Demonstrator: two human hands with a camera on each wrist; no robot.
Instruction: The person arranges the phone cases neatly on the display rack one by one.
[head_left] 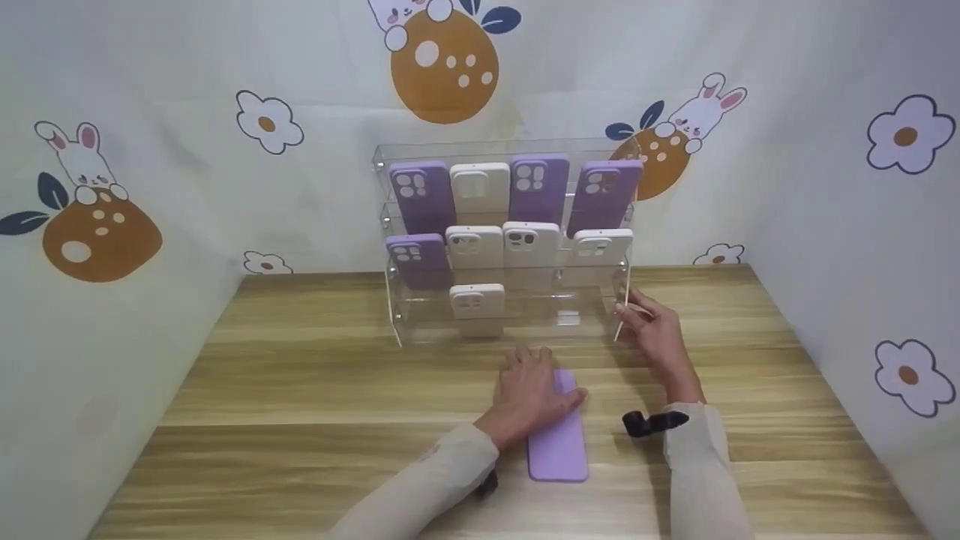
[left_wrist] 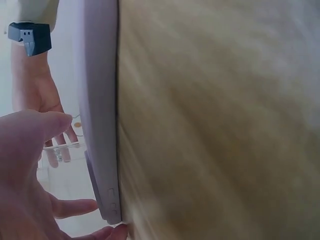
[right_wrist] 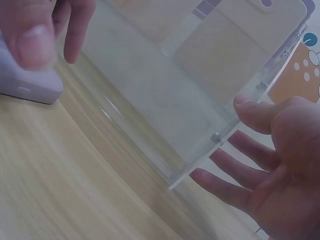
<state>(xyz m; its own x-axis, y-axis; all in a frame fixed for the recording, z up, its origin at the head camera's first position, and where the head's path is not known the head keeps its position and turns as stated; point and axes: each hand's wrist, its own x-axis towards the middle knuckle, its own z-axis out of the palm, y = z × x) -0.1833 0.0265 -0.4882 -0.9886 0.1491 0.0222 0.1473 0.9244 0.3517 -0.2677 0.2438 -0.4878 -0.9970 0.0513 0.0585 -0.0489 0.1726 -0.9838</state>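
A purple phone case [head_left: 559,450] lies flat on the wooden table, its side buttons visible in the left wrist view. My left hand [head_left: 529,390] spans its far part, with the thumb raised near the right edge and the fingertips [left_wrist: 117,232] at the far end. At the right end of a clear acrylic display stand [head_left: 525,300], my right hand [head_left: 660,337] holds the side panel's edge. Its thumb is over the edge, and the fingers [right_wrist: 245,170] extend along the outer side. Purple and white phone cases, such as a white one [head_left: 480,300], lean on the stand's tiers.
Pale fabric walls [head_left: 810,187] printed with rabbits and flowers enclose the table [head_left: 300,420] at the back and both sides. A black wrist camera [head_left: 652,422] sits on the right sleeve. The stand's lowest tier holds one white case left of its middle.
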